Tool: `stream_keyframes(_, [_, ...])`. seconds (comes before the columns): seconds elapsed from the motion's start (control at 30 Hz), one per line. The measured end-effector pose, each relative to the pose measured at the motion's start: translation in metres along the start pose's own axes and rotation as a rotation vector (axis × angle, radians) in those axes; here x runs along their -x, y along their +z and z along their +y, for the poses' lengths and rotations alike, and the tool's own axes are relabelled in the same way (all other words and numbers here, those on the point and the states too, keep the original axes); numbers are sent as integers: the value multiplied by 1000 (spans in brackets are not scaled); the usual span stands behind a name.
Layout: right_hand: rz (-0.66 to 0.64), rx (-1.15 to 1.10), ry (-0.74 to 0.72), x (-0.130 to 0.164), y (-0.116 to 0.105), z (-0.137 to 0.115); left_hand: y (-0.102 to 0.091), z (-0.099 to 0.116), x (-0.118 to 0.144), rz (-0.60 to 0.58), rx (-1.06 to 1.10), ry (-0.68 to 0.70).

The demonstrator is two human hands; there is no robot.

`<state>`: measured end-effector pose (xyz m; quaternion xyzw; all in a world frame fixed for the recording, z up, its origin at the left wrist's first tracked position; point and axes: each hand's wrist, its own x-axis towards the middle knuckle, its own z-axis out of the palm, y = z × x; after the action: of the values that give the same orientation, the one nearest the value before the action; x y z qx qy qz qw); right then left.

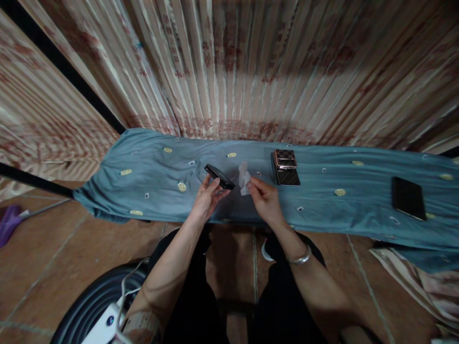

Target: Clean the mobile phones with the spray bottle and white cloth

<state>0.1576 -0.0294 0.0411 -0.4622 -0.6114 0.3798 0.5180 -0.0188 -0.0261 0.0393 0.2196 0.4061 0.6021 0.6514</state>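
Observation:
My left hand (208, 197) grips a black phone (219, 177), tilted above the blue cloth and seen nearly edge-on. A crumpled white tissue (244, 177) is pinched in my right hand (264, 198), a small gap away from the phone. To the right of that hand, a brown checkered case or box (285, 158) with a shiny metallic edge rests on a dark flat device (289, 178). I cannot make out exactly what the checkered piece is.
A patterned blue cloth (161, 179) covers the long narrow surface. Toward its right end lies a black tablet-like slab (409, 198). Behind hangs a striped curtain (229, 71). On the lower left are a white power bank-like device (102, 325) with a cable and a round black ribbed object (82, 298).

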Motion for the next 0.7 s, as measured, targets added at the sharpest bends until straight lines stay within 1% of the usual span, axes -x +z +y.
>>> stream_keyframes(0.1, [-198,153,-155,12,16,-3,-2,-6,-2,2,13,-1])
stream_keyframes(0.2, [-310,223,-215,18,26,-3,-6,-9,-4,50,29,3])
stream_keyframes(0.27, [-355,234,-221,17,27,-1,-7,-10,-3,43,15,-19])
stream_keyframes(0.43, [-389,212,-207,10,21,3,-2,-16,9,-100,-6,-53])
stream_keyframes(0.7, [-386,207,-113,-3,12,13,11,-22,27,-166,-15,-178])
